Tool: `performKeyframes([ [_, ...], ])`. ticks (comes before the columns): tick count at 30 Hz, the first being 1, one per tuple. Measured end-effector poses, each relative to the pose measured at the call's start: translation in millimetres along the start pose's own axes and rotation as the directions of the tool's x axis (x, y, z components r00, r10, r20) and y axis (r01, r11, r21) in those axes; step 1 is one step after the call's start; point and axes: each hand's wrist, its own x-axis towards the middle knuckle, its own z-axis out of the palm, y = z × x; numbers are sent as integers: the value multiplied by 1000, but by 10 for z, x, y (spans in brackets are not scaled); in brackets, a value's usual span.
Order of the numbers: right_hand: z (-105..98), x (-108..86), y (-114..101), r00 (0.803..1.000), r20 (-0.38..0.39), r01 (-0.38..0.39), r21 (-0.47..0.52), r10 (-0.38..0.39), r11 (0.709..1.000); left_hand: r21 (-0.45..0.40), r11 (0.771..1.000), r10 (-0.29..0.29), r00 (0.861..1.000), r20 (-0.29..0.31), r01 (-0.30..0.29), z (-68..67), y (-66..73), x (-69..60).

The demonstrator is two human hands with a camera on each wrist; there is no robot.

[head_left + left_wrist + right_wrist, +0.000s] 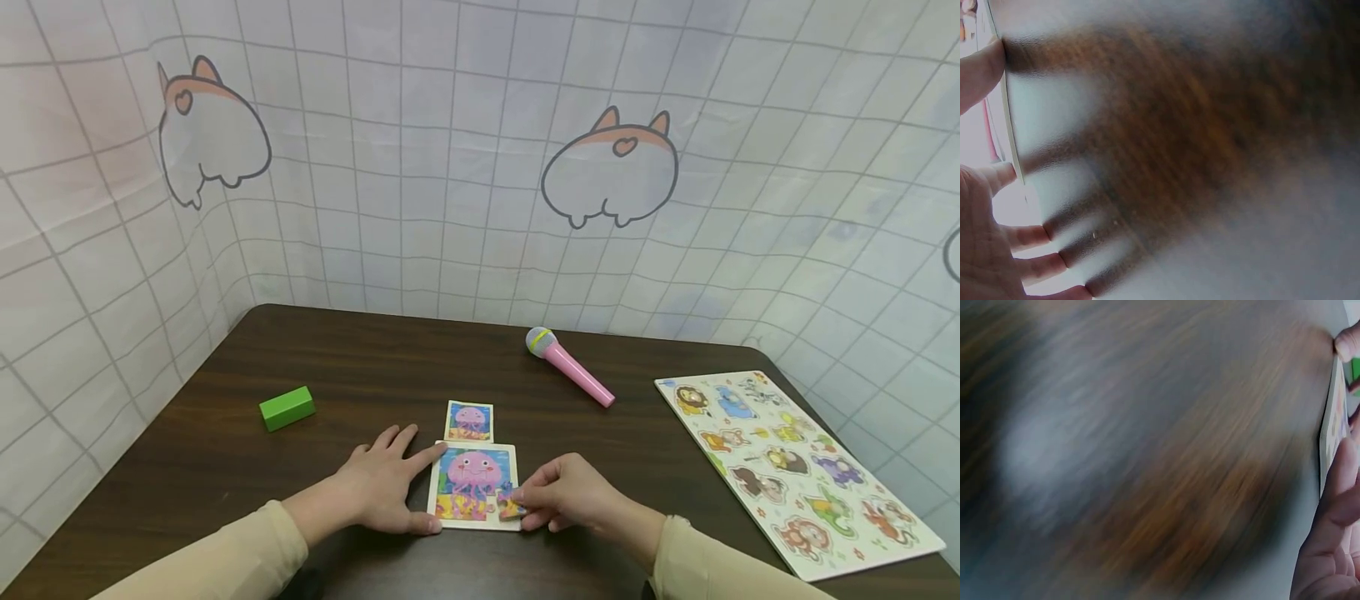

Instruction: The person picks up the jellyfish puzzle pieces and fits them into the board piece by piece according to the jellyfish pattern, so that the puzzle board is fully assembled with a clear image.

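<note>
A square jigsaw puzzle board (474,524) with a pink jellyfish picture lies on the dark table, its lower right corner partly unfilled. My right hand (573,498) pinches a small puzzle piece (510,507) between thumb and fingers, over that corner. Spread out along the board's left side, my left hand (382,483) touches its edge with thumb and index finger; the other fingers rest on the table. Just beyond the board lies a small jellyfish picture card (470,422). The left wrist view shows the spread left fingers (1025,237); in the right wrist view the piece is hidden.
A green block (288,408) sits to the left. Behind and to the right lies a pink toy microphone (573,371). A large animal puzzle board (798,475) covers the table's right side. A white grid-patterned curtain (465,167) hangs behind the table.
</note>
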Motion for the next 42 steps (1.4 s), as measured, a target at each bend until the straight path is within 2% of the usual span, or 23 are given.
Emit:
performKeyframes([
  [14,191,33,-89,998,-58,-44,-69,40,997,-3,1000,-17,1000,9,17,-9,9,-7],
  [24,183,53,-149,998,-39,-49,-171,43,984,3,1000,-18,1000,11,18,-4,3,4],
  [31,168,62,-135,999,-30,-42,-192,37,981,2,1000,-15,1000,18,15,-12,8,2],
  [42,218,134,-163,994,-90,-83,-305,58,949,0,1000,-17,1000,21,17,-20,8,-1],
])
